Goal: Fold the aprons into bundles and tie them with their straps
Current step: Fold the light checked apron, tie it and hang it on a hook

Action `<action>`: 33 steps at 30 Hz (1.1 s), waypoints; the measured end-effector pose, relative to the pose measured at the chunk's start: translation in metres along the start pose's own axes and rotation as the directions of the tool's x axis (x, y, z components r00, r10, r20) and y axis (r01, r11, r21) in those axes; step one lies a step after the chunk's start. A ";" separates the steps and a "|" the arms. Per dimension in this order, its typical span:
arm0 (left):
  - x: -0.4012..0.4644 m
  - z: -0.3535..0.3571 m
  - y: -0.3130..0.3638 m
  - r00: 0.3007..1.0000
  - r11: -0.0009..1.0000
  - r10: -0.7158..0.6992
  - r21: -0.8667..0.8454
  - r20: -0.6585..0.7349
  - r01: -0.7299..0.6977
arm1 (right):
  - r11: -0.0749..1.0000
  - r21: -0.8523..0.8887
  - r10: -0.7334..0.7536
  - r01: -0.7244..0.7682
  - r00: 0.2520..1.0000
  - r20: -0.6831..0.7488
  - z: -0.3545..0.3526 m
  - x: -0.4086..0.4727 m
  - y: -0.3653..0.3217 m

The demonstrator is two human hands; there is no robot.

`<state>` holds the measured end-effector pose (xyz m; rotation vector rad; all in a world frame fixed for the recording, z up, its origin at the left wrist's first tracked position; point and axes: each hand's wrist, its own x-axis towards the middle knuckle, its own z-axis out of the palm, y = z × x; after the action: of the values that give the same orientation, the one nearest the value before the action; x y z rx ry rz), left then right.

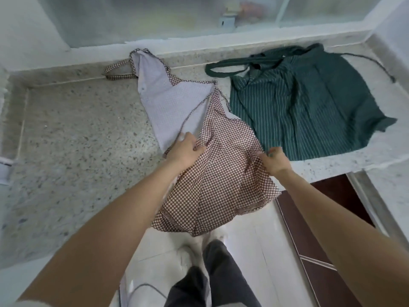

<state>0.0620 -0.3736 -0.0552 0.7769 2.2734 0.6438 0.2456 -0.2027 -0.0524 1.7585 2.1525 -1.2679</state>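
Left hand (pixel 184 149) and right hand (pixel 275 160) each grip the brown checked apron (pixel 217 185), half hanging off the table (pixel 77 134) beside a green striped apron (pixel 309 107)

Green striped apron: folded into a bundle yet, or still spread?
Still spread. The green striped apron lies flat on the counter, straps loose, no hand on it.

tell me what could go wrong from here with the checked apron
The checked apron hangs partly over the counter edge, so it could slide to the floor if the left hand or right hand lets go. Its neck strap trails far back and may get buried in the fold. It also lies against the green striped apron, which could be dragged along.
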 end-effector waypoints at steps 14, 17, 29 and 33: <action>-0.052 0.016 0.030 0.967 0.938 0.036 -0.343 0.253 0.055 | 0.946 0.043 -0.325 0.323 0.926 0.194 0.030 -0.066 0.014; -0.059 0.021 0.039 0.933 0.816 0.017 -0.545 0.358 0.194 | 0.922 0.373 -0.254 0.105 0.890 0.379 0.038 -0.079 0.001; -0.075 0.029 -0.007 0.992 0.995 0.066 -0.075 0.107 -0.058 | 0.851 0.524 -0.096 -0.036 0.970 0.223 0.045 -0.076 -0.011; -0.073 0.036 -0.016 0.971 0.969 0.084 0.208 0.223 -0.131 | 0.836 0.545 -0.029 -0.064 0.987 0.160 0.031 -0.067 -0.002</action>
<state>0.1271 -0.4252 -0.0591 1.0320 2.1382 0.3386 0.2533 -0.2744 -0.0355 1.7480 1.7824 -2.1062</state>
